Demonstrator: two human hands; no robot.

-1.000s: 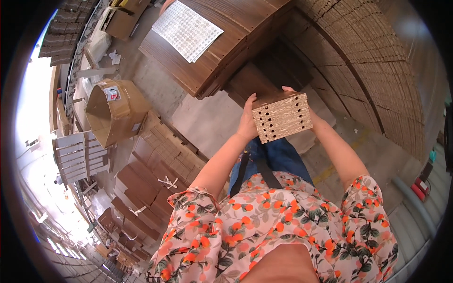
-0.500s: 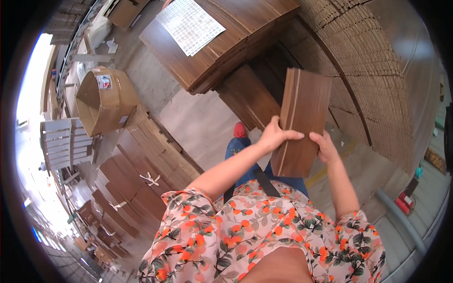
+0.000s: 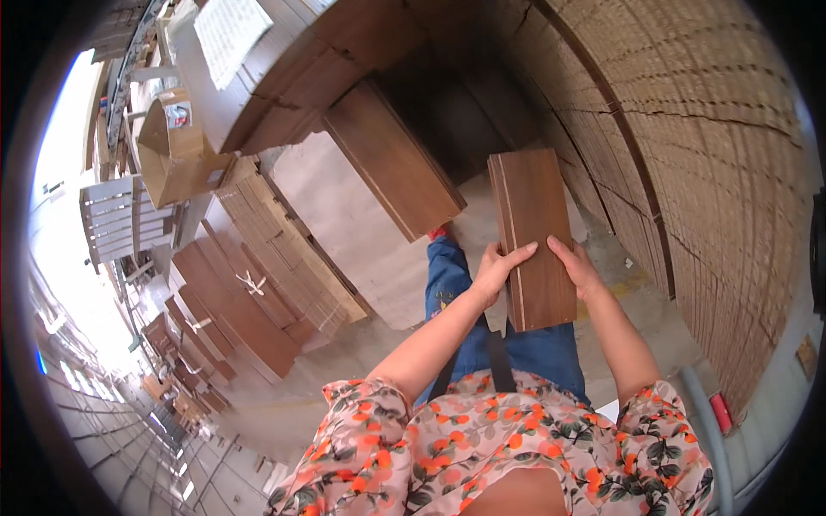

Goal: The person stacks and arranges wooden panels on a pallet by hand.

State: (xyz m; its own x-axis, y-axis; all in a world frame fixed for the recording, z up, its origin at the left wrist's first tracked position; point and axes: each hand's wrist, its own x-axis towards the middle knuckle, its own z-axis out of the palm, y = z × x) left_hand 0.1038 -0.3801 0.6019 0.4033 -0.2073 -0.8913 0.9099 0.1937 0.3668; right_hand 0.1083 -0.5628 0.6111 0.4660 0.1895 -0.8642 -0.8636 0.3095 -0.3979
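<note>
In front of my body I hold a short stack of brown wood-grain boards (image 3: 535,202), tilted away from me, with a pale seam along its left side. My left hand (image 3: 497,273) grips the left edge, thumb on the top face. On the right edge my right hand (image 3: 580,268) is closed the same way, its thumb near the other. The fingers beneath are hidden. Farther off to the left lies another stack of brown boards (image 3: 387,159), apart from the one I hold. Beyond it stands a large brown stack (image 3: 297,73) with a printed sheet (image 3: 231,39) on top.
A tall wall of stacked ridged panels (image 3: 688,129) rises close on my right. Left are tied bundles of brown boards (image 3: 249,322), an open cardboard box (image 3: 188,159) and a slatted pallet (image 3: 116,222). A grey pipe (image 3: 707,430) and a red cylinder (image 3: 721,414) stand at lower right.
My view has shifted toward the ridged panels, and the large stack now sits farther up and left. The held boards have turned more upright in the picture, still in both hands.
</note>
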